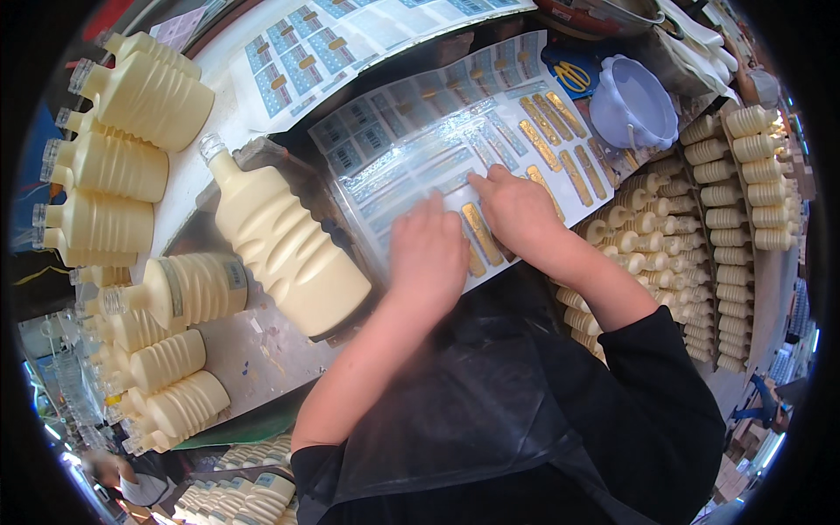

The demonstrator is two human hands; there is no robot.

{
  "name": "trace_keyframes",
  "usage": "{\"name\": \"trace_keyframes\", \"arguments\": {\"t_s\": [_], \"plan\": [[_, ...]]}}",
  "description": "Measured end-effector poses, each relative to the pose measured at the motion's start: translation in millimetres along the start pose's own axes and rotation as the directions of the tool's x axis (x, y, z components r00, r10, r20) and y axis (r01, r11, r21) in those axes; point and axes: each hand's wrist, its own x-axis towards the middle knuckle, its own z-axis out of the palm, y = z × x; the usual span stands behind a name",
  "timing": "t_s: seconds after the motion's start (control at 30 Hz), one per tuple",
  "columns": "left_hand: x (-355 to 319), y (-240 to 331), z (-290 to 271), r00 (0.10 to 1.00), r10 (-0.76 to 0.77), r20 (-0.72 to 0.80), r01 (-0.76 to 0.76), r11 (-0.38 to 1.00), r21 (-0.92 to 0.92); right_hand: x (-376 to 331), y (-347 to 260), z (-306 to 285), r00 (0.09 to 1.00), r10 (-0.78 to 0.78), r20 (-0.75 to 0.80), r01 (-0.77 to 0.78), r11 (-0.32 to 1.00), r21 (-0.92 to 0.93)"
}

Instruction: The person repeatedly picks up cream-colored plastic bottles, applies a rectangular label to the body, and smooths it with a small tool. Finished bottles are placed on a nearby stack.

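Grips unclear, left hand (429,252) and right hand (522,210) overlap the label sheet's (541,144) near edge; cream bottle (293,249) limits leftward room.

Grey worktop (267,354): cream bottles (289,249) left, label sheets (512,136) mid, lavender bucket (632,105) right.

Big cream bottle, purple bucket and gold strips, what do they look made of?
Bottle: probably satin plastic; moulded ridges, see-through neck. Bucket: likely smooth plastic; even colour, soft highlights. Gold strips: perhaps shiny foil or metallic print; thin-looking, glinting.
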Motion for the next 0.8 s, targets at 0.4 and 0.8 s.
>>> {"name": "trace_keyframes", "arguments": {"t_s": [0.4,0.8], "plan": [[1,-7,-3,0.999,-0.036,-0.030,0.032,0.992,-0.123,39,0,1,0.993,-0.120,-0.009,0.117,0.953,0.278],[1,5,-17,0.792,-0.552,0.262,0.307,-0.012,-0.952,16,-25,-67,0.956,0.139,0.258,-0.292,0.473,0.831]]}}
